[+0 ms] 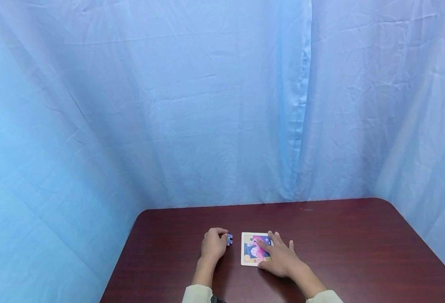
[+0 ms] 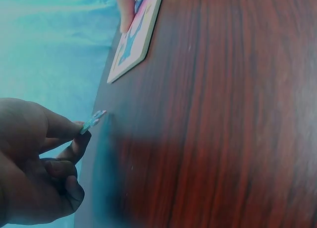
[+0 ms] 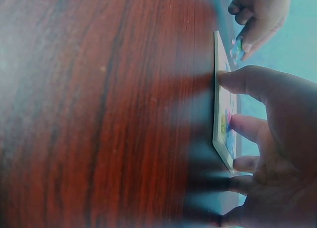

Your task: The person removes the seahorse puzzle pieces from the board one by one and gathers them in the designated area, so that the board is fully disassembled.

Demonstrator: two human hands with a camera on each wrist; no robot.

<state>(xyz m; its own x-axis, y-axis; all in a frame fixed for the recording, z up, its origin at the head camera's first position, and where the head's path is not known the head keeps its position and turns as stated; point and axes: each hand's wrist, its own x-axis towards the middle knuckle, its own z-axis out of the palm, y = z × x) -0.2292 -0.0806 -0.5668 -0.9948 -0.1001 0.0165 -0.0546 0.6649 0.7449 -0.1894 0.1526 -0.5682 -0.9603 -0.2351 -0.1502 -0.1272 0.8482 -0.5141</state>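
Observation:
A small blue jigsaw piece (image 1: 229, 239) is pinched between the thumb and finger of my left hand (image 1: 213, 246); the left wrist view shows the piece (image 2: 93, 122) held edge-on, off the table. To its right, a square puzzle board (image 1: 250, 264) with a pale frame and a pink picture on blue lies on the table. My right hand (image 1: 282, 257) is spread over the board's right side, its fingertips touching the frame and picture. In the right wrist view the thumb rests on the board's near edge (image 3: 216, 96), and part of the picture is hidden by fingers.
The dark red wooden table (image 1: 343, 235) extends around both hands, with rounded far corners. Blue curtains (image 1: 215, 105) hang behind it and along both sides. A dark band shows at the left sleeve (image 1: 197, 294).

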